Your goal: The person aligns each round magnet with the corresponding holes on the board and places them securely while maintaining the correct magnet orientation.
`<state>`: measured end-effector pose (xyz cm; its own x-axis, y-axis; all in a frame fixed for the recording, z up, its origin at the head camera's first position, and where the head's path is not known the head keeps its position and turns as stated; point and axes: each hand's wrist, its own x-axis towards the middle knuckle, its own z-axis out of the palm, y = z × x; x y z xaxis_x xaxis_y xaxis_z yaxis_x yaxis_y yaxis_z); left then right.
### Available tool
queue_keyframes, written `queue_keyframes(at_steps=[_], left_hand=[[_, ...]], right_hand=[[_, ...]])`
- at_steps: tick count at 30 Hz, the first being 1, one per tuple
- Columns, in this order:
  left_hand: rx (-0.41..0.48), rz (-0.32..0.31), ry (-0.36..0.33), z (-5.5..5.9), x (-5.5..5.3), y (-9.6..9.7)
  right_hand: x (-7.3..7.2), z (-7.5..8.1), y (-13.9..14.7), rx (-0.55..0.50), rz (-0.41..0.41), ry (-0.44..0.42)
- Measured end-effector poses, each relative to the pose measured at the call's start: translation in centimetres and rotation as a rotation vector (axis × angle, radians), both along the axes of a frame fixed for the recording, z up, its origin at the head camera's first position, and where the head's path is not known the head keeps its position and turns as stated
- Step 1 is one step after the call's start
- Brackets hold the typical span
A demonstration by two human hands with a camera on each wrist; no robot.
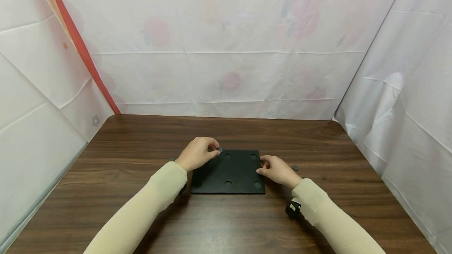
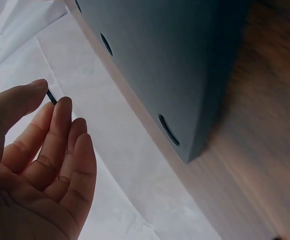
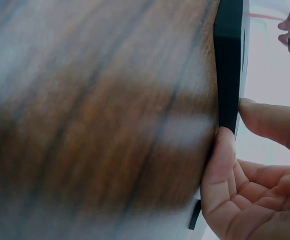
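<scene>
A flat black rectangular board [image 1: 226,171] with several shallow round recesses lies on the wooden table. My left hand [image 1: 198,153] is over the board's far left corner, pinching a small dark disc [image 1: 219,150] between thumb and fingertips. Seen from the left wrist, that disc [image 2: 52,96] shows edge-on, apart from the board [image 2: 149,65]. My right hand [image 1: 277,170] grips the board's right edge. The right wrist view shows its thumb at the top face and a finger against the side of the board [image 3: 229,75].
Another dark disc [image 1: 295,167] lies on the table just right of my right hand. A dark round piece [image 1: 171,159] shows partly behind my left wrist. White curtains [image 1: 226,69] hang at the back and sides of the wooden table [image 1: 106,191].
</scene>
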<state>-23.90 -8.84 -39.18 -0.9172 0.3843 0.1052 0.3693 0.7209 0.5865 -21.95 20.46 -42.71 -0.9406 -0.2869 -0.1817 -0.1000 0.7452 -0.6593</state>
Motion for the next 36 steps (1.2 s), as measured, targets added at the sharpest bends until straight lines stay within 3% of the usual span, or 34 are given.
queue_keyframes(at_steps=[15,28,36], left_hand=[[-0.041,-0.011,-0.017,-0.3,-1.7,2.5],[-0.186,-0.043,-0.049,-0.8,-2.8,3.7],[-0.246,-0.068,-0.017,-1.1,-2.9,4.1]], right_hand=[[0.0,0.1,0.0,-0.007,0.009,-0.001],[0.0,0.0,0.1,-0.004,0.014,-0.003],[0.0,0.1,0.0,-0.007,0.018,-0.007]])
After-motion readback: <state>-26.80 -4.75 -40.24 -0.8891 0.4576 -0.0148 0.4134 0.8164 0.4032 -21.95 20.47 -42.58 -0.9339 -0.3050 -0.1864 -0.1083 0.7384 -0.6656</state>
